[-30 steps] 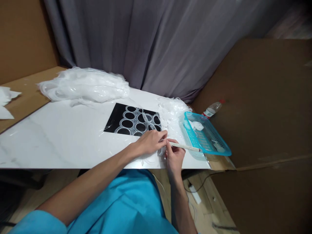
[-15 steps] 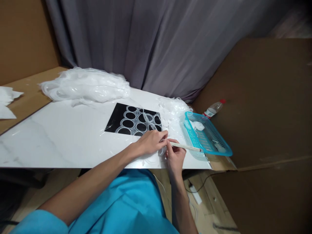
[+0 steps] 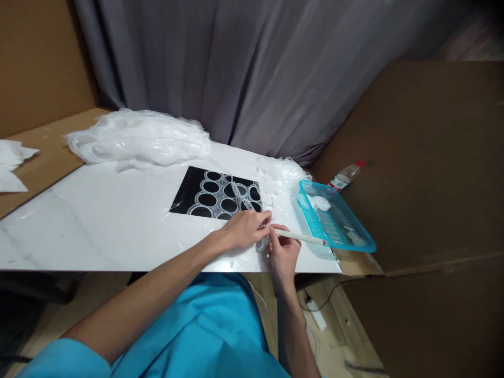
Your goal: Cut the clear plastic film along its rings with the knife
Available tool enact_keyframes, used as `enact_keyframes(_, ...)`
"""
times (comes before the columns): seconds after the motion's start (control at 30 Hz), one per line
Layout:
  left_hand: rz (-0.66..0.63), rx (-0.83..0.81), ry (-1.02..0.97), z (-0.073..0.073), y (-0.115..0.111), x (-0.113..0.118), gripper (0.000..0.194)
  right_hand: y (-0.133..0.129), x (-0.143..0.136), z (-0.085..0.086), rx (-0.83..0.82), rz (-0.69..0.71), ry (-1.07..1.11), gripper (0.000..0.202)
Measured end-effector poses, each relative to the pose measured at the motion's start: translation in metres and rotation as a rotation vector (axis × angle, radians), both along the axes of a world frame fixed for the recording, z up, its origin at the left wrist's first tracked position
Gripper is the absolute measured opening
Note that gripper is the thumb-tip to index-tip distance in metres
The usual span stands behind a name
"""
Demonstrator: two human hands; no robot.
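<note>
My right hand (image 3: 284,249) is closed round a thin pale stick (image 3: 305,238), which points right toward the blue basket. Close against it, my left hand (image 3: 248,228) has its fingers pressed together over some white, translucent material (image 3: 262,244); what exactly they pinch is hidden. Behind my left hand lies a black sheet with pale rings (image 3: 207,199), with a clear strip (image 3: 240,194) across its right part. A heap of white, stringy pieces (image 3: 281,176) spreads to the right of the sheet.
A large white translucent bundle (image 3: 137,139) lies at the back left. The blue basket (image 3: 315,223) holds white pieces at the right, beside a red-capped bottle (image 3: 345,176). White paper (image 3: 11,163) lies far left. Brown boards (image 3: 433,168) and a grey curtain (image 3: 220,68) surround the table.
</note>
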State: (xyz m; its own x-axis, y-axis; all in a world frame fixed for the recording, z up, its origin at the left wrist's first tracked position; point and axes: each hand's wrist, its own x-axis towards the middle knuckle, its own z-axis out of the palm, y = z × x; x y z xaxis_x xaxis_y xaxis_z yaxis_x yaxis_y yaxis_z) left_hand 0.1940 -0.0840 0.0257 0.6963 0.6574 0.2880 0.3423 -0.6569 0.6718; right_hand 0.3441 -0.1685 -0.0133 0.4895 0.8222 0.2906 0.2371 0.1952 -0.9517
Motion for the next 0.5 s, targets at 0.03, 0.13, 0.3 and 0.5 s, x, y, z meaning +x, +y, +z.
enact_keyframes(0.03, 0.000, 0.002, -0.001, -0.0002, 0.0000, 0.0001, 0.023, -0.0001, -0.0001, 0.0001, 0.000, -0.001, 0.000, 0.047)
enact_keyframes(0.13, 0.005, 0.011, 0.004, -0.0006, 0.0002, 0.0004, 0.024, -0.0005, -0.0006, 0.0005, -0.001, 0.000, 0.003, 0.047)
enact_keyframes(0.3, 0.009, 0.015, 0.021, -0.0001, 0.0002, 0.0009, 0.024, -0.0008, -0.0009, 0.0001, -0.002, 0.002, 0.011, 0.047)
enact_keyframes(0.5, 0.010, 0.011, 0.021, 0.0010, -0.0009, 0.0002, 0.024, -0.0006, -0.0003, -0.0004, -0.004, 0.002, 0.003, 0.046)
